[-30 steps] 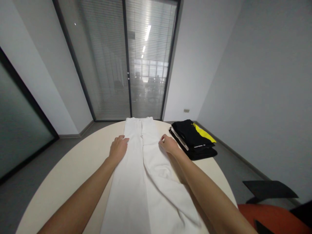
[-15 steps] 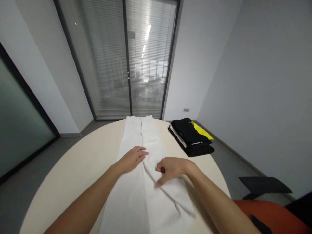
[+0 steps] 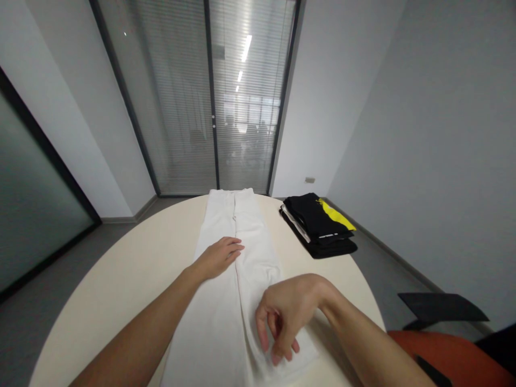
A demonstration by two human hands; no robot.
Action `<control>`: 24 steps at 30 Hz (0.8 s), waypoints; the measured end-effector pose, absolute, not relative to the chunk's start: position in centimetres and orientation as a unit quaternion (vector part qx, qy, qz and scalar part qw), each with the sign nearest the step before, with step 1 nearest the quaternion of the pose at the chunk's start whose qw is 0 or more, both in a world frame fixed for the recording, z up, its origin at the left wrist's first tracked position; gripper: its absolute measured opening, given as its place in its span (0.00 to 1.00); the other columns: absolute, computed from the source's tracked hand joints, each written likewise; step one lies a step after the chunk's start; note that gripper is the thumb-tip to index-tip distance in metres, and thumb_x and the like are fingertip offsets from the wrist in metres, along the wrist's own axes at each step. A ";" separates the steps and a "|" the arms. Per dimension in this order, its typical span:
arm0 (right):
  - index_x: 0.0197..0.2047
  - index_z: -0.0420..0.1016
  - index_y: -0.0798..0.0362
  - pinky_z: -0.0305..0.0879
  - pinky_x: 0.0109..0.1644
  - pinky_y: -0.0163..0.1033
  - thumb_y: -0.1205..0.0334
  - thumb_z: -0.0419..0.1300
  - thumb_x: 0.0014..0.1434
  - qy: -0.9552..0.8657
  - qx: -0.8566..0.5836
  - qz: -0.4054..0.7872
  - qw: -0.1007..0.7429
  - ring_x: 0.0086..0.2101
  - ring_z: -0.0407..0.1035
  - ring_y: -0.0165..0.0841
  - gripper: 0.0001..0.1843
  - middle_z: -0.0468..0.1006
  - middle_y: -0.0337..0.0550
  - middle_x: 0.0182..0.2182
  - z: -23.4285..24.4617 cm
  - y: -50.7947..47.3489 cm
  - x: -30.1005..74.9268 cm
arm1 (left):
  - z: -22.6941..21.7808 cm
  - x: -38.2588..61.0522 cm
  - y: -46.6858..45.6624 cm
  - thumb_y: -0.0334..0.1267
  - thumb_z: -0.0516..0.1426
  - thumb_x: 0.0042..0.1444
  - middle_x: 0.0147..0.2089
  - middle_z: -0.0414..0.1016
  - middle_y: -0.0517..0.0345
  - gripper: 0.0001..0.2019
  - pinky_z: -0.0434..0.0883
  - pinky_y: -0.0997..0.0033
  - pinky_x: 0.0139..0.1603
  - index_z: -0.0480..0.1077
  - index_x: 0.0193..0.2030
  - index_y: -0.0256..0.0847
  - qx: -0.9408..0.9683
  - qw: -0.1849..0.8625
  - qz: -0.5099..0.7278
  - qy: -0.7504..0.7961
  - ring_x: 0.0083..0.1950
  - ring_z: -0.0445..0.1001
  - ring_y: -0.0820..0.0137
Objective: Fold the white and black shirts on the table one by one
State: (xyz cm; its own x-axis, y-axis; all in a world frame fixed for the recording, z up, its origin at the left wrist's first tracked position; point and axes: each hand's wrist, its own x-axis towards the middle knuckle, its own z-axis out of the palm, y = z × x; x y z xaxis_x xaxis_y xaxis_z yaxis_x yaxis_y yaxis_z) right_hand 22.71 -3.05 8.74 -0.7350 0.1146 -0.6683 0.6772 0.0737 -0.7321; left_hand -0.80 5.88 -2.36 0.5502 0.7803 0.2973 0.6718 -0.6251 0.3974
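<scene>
White trousers (image 3: 213, 317) lie lengthwise over the table, waistband at the far end and legs toward me. My left hand (image 3: 221, 257) rests flat on them near the middle seam, fingers stretched out. Lower down, over the right trouser leg, is my right hand (image 3: 284, 317), its fingers bent downward and apart with no cloth seen pinched between them. Whether its fingertips touch the fabric is hard to tell. Between the two legs a narrow gap shows below my left hand.
The trousers lie on a round cream table (image 3: 121, 279). At its right far edge sits a stack of folded black clothes (image 3: 318, 226), with a yellow patch on top. An orange chair (image 3: 447, 355) with a black armrest (image 3: 443, 306) stands at right. Beyond are glass panels with blinds (image 3: 177, 107).
My right hand has moved down toward me along the right trouser leg, and its diagonal fold has smoothed out. The left hand has stayed nearly in place.
</scene>
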 end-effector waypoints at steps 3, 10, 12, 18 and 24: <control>0.37 0.77 0.53 0.66 0.33 0.30 0.42 0.74 0.42 0.699 0.285 -0.624 0.203 0.24 0.71 0.26 0.26 0.76 0.32 0.23 8.0 -2.4 23.1 | -2.5 -0.9 5.7 0.39 0.49 0.69 0.63 0.71 0.54 0.17 0.65 0.62 0.67 0.74 0.58 0.46 0.875 0.105 0.236 0.409 0.64 0.67 0.65; 0.29 0.70 0.55 0.65 0.30 0.32 0.49 0.68 0.52 0.720 0.453 -0.514 0.111 0.24 0.73 0.29 0.18 0.77 0.38 0.23 5.8 1.0 27.0 | -2.6 -1.2 5.7 0.43 0.50 0.69 0.66 0.68 0.53 0.18 0.63 0.59 0.69 0.72 0.60 0.46 0.891 0.094 0.223 0.384 0.67 0.65 0.63; 0.30 0.68 0.54 0.65 0.29 0.33 0.51 0.67 0.54 0.716 0.487 -0.490 0.097 0.24 0.73 0.31 0.16 0.78 0.39 0.24 5.5 1.9 27.9 | -2.6 -1.3 5.9 0.46 0.48 0.70 0.67 0.68 0.56 0.19 0.65 0.60 0.67 0.72 0.61 0.48 0.888 0.104 0.212 0.395 0.66 0.66 0.64; 0.43 0.69 0.52 0.59 0.32 0.34 0.56 0.61 0.60 0.779 0.550 -0.300 -0.032 0.26 0.71 0.31 0.12 0.78 0.38 0.24 3.8 3.0 27.3 | -2.8 -1.4 7.1 0.48 0.47 0.71 0.66 0.70 0.57 0.19 0.66 0.61 0.66 0.72 0.60 0.48 0.878 0.082 0.206 0.424 0.66 0.67 0.64; 0.48 0.72 0.51 0.56 0.33 0.33 0.65 0.60 0.58 0.791 0.551 -0.231 -0.131 0.28 0.69 0.29 0.14 0.78 0.38 0.31 1.5 4.1 27.3 | -2.6 -0.8 6.3 0.47 0.44 0.71 0.64 0.71 0.47 0.22 0.66 0.54 0.63 0.73 0.60 0.43 0.842 -0.007 0.165 0.513 0.63 0.70 0.57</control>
State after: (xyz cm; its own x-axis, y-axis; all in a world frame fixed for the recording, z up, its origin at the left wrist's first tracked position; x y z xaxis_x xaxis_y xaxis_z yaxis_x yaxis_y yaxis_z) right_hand 27.28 4.10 1.50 -0.3574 0.9327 -0.0473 0.8116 0.2852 -0.5100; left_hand -0.83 6.35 -2.60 0.4192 0.8617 0.2858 0.8666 -0.4737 0.1569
